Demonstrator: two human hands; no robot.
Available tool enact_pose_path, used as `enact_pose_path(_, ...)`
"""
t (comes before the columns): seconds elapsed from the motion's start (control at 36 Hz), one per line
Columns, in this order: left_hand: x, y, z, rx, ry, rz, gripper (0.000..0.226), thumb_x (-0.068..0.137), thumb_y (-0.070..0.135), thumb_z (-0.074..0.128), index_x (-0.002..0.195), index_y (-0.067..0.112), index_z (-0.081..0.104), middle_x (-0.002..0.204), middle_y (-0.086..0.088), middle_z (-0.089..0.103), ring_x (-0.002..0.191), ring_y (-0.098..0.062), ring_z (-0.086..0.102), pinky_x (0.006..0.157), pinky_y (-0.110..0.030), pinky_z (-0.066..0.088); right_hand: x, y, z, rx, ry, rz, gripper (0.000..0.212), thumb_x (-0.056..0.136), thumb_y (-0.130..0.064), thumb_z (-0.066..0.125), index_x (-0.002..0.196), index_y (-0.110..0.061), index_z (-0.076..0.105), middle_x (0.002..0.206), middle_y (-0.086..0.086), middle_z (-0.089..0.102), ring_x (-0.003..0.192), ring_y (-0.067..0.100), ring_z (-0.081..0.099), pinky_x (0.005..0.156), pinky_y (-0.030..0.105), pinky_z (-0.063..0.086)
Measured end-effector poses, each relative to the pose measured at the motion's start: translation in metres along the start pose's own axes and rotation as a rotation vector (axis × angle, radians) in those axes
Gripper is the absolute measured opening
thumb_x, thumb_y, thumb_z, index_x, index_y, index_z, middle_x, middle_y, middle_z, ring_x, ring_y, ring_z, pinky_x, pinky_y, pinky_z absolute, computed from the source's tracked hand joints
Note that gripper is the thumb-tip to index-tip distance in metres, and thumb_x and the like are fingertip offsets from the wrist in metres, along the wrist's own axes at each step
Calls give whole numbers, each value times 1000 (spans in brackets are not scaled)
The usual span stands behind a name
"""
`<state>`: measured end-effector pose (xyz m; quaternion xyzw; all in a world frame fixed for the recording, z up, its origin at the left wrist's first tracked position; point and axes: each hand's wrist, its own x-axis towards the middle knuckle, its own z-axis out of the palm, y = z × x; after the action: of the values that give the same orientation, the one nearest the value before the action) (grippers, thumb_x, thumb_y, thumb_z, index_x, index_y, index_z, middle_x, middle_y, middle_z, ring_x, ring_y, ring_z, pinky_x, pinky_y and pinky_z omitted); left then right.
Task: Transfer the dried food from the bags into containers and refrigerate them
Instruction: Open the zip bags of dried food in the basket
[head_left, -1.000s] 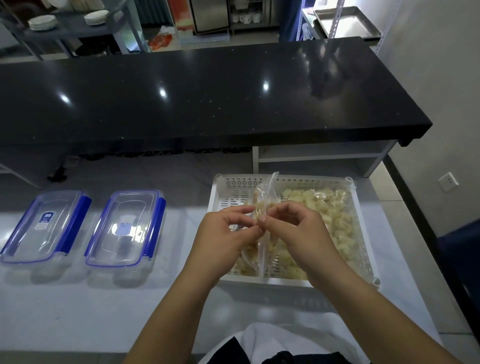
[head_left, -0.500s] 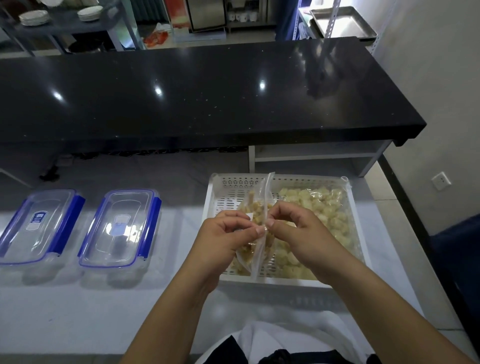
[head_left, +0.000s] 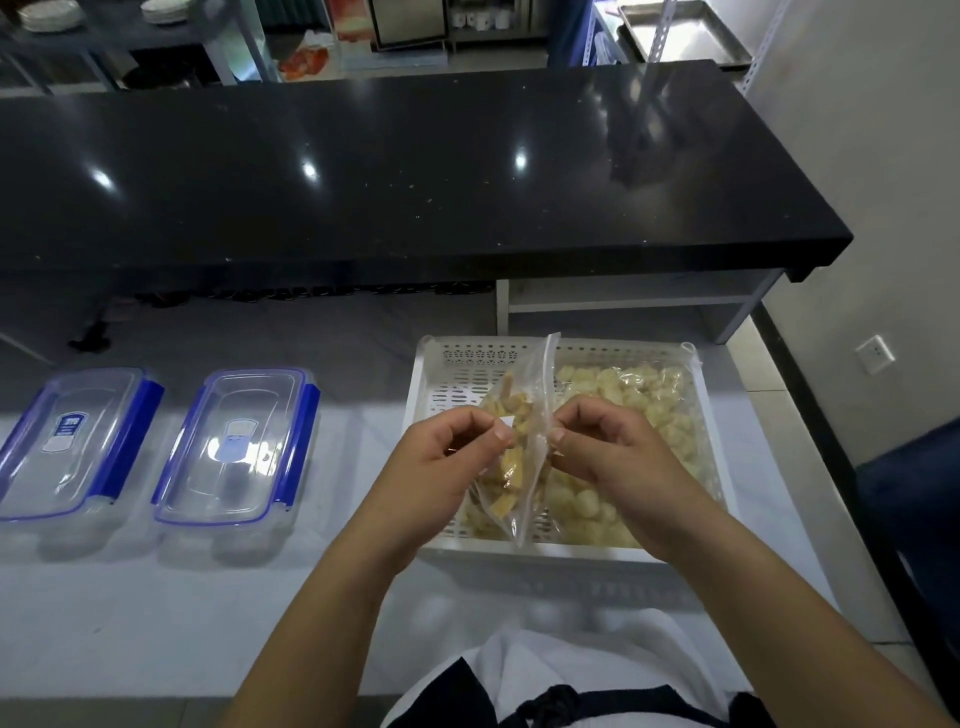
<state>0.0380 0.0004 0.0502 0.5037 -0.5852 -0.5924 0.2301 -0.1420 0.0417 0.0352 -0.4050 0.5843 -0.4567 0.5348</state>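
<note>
Two hands hold one small clear bag (head_left: 511, 467) up over a white basket (head_left: 571, 548). The left hand (head_left: 441, 462) pinches one side of the bag's top edge between thumb and curled fingers, and the right hand (head_left: 608, 452) pinches the other side the same way — the two pinches sit close together with the plastic between them. The bag stands on its edge, its top strip poking up past the hands, and it has brownish-yellow food bits inside. Its bottom hangs down into the basket. The basket has holes in its walls and sits on the pale desk (head_left: 208, 623), right in front of the person. Inside it, to the right of the held bag, lies a bigger bag of pale yellow food chunks (head_left: 649, 395). Off to the left on the same desk stand two clear boxes with blue clips, side by side — the near box (head_left: 239, 447) and the far-left box (head_left: 72, 447), both with lids on. Behind the desk runs a long shiny black counter (head_left: 415, 171).
</note>
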Motion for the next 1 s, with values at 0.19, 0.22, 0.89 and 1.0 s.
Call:
enact_pose_path(0.19,7,1,11,168,-54,138,14,92,36,67,85,25,73,80,-5,70,72,-21,64,73,-44,56,0,-3,7,-19,-6,-47,21,82,-21,64,82,0,61,82,14,57,83,27,55,96,66,44)
enact_pose_path(0.22,8,1,11,164,-63,146,14,93,34,66,86,24,73,81,-7,70,75,-26,65,73,-45,56,0,-3,7,-32,4,-48,21,82,-21,64,83,1,61,82,15,57,83,27,55,95,66,44)
enact_pose_path(0.89,6,-11,-16,-145,140,85,26,98,10,55,74,19,62,78,0,65,74,-18,62,81,-42,56,-1,7,6,-304,252,-149,23,84,-8,62,65,0,52,65,0,50,55,11,46,54,30,41)
enact_pose_path(1.0,0,-9,-30,-59,283,187,24,96,9,58,74,18,63,74,1,65,69,-14,63,75,-35,59,-4,9,-10,-307,374,-146,21,81,-12,62,67,3,56,67,13,55,68,27,54,71,47,54)
